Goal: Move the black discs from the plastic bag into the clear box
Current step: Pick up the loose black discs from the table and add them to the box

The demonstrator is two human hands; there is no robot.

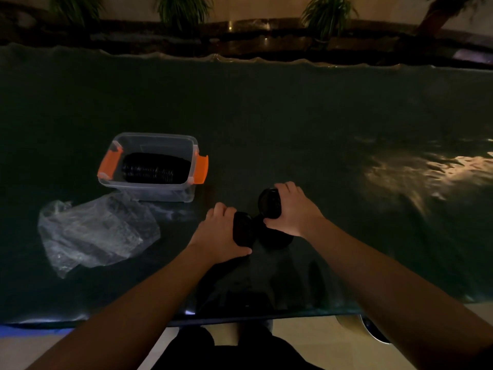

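Here, left hand (222, 231) and right hand (294, 209) each closed around stacked black discs (269, 202) at six o'clock of the clear box (153, 192); probably rigid, slippery, best gripped edgewise.

You face a dark glossy table (266, 108) in dim light, a glare patch (437, 166) at right, plants (328, 14) behind, pale floor (306, 332) below

Both bare forearms are reaching forward, converging; the left hand (222, 231) and right hand (294, 209) are curling closed, nearly touching.
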